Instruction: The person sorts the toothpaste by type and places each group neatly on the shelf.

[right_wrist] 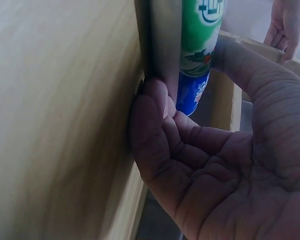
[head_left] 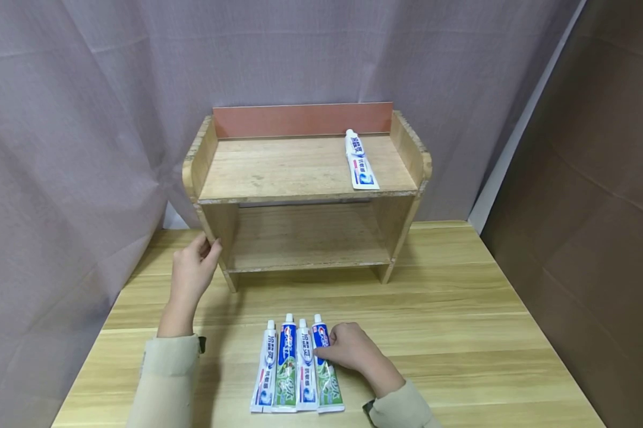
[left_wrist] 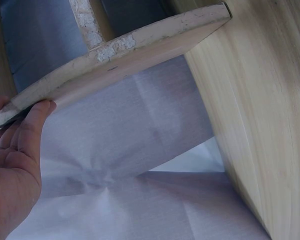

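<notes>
Several toothpaste tubes lie side by side on the table, caps pointing to the shelf. My right hand is at the rightmost one, a blue and green toothpaste tube, with the thumb over it and curled fingers at its right edge. In the right wrist view that tube stands between thumb and fingers. Left of it lie a white tube, another blue-green tube and a white tube. My left hand grips the left side panel of a wooden shelf, its edge pinched between thumb and fingers.
One more white toothpaste tube lies on the shelf's upper board, towards the right, its cap to the back. A reddish back strip closes the top board. Grey cloth hangs behind, and a brown cloth stands at the right of the wooden table.
</notes>
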A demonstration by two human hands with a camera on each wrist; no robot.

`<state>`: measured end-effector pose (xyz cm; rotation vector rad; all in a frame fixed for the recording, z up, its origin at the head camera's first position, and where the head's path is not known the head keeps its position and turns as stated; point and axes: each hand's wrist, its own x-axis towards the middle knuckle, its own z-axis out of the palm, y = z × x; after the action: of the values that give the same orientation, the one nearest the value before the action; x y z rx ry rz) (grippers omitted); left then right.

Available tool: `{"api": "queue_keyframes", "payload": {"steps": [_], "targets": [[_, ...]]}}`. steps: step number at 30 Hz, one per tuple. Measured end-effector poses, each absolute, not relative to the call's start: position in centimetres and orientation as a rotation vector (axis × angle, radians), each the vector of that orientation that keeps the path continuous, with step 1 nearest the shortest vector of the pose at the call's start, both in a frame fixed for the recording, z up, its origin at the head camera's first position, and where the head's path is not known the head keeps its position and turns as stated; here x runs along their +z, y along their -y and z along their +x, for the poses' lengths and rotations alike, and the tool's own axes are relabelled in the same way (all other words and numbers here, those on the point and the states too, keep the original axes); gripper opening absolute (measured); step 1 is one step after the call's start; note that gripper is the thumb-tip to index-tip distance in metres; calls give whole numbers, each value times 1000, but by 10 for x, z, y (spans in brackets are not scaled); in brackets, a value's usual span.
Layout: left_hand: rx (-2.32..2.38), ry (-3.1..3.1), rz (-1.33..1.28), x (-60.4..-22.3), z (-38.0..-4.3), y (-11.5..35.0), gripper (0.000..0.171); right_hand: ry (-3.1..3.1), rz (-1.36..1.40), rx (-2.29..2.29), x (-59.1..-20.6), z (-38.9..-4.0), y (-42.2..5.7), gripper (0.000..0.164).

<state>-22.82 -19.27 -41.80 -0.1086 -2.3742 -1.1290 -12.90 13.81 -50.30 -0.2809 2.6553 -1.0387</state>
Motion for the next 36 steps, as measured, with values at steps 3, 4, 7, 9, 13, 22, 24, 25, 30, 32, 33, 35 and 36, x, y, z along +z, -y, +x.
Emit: {"api": "queue_keyframes", "payload": {"steps": [3, 4, 7, 9, 13, 22, 24, 25, 30, 32, 33, 35, 36], "targets": [[-1129, 2370, -108, -418, -228, 193, 26, -2662, -276, -1029, -504, -129, -138, 49], [-1127, 2370, -106, -418, -228, 193, 26, -2661, -273, -1026, -504, -130, -138, 48], [-1121, 2366, -100, -418, -228, 193, 25, -2661, -268, -1012, -505, -130, -138, 47], [-1117, 2365, -97, -418, -228, 193, 25, -2654, -257, -1006, -505, -131, -138, 46], [-1118, 2362, -103, -417, -228, 193, 24, -2643, -247, -1014, -505, -132, -138, 46], [-1130, 2351, -124, -418, -228, 193, 25, -2622, -228, -1030, -506, -133, -138, 45], [-1134, 2353, -120, -418, -228, 193, 26, -2621, -225, -1031, -507, -133, -138, 45], [-1134, 2354, -118, -418, -228, 193, 26, -2619, -223, -1032, -507, -133, -138, 44], [-1125, 2355, -119, -419, -228, 193, 27, -2613, -220, -1039, -506, -132, -138, 44], [-1122, 2353, -120, -419, -228, 193, 26, -2613, -221, -1039, -506, -131, -138, 44], [-1122, 2352, -121, -419, -228, 193, 25, -2613, -221, -1042, -505, -131, -138, 44], [-1121, 2350, -118, -419, -228, 192, 25, -2615, -225, -1046, -504, -130, -139, 44], [-1123, 2348, -116, -419, -228, 192, 24, -2616, -225, -1048, -504, -129, -139, 44]]}}
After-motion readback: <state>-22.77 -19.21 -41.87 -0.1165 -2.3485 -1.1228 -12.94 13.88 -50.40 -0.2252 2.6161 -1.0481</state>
